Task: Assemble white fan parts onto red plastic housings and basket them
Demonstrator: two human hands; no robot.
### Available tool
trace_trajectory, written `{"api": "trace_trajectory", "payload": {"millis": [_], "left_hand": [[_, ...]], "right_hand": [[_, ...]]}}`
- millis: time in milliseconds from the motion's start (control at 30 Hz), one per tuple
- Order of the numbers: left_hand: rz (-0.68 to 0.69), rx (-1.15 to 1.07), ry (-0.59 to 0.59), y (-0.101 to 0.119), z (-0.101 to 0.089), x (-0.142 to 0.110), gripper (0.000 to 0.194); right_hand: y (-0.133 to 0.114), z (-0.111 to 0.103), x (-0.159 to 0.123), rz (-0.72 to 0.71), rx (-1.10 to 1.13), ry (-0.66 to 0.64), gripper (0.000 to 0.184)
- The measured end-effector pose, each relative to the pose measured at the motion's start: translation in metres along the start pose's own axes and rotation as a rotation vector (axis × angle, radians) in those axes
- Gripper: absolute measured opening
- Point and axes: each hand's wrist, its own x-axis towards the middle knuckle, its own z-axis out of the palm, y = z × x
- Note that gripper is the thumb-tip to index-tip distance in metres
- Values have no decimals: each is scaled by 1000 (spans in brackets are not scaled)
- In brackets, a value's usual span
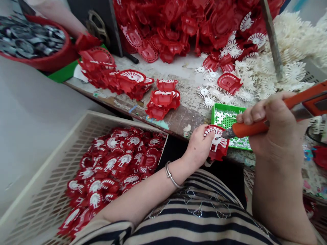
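My left hand (pixel 198 148) is closed on a red plastic part (pixel 219 153) with a white slotted wheel (pixel 216 137) lying on its face. In my right hand (pixel 277 119) is an orange electric screwdriver (pixel 246 128), held sideways with its tip pointing left. The bit meets the white wheel near its middle. Just behind the part, a green perforated tray (pixel 224 108) holds many small shiny metal pieces. My right hand and the screwdriver cover the tray's right side.
Stacked red parts (pixel 163 98) stand along the bench edge. A large red pile (pixel 173 27) and loose white wheels (pixel 255 81) lie behind. A cream crate (pixel 46 200) of assembled parts sits lower left; a red basin (pixel 38 61) of dark pieces and another person's arm (pixel 60 15) are upper left.
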Motion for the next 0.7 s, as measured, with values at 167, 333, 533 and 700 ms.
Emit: {"api": "trace_trajectory", "payload": {"millis": [167,333,533,700], "left_hand": [[-13,-6,-7,1,0,-1,13],[-57,-37,-37,3,0,-1,15],[-47,-13,-32,3,0,-1,13],[-45,-4,-35,4,-1,-1,15]], "right_hand": [[0,1,0,-5,10,17,27],[2,-1,1,-23,30,-26,24],[3,0,0,-30,-1,-6,27],[1,3,-1,-60,13,-10,26]]}}
